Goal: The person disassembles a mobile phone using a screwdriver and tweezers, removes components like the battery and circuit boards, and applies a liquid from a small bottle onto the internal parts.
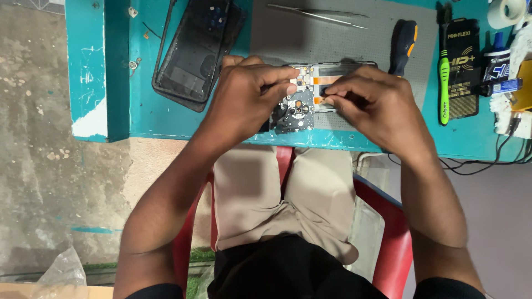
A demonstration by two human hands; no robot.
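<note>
Opened phone (302,102) on the surface (166,119), pinched between left hand (246,94) fingers and right hand (371,102) fingers, both grasping it

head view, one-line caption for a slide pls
Left hand and right hand work on an opened smartphone at a teal table.

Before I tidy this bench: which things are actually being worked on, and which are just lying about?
In use:
opened phone, pinched by the left hand and right hand
grey work mat beneath it

Lying about:
black back cover
tweezers
screwdriver
green toothbrush
tape roll
</note>
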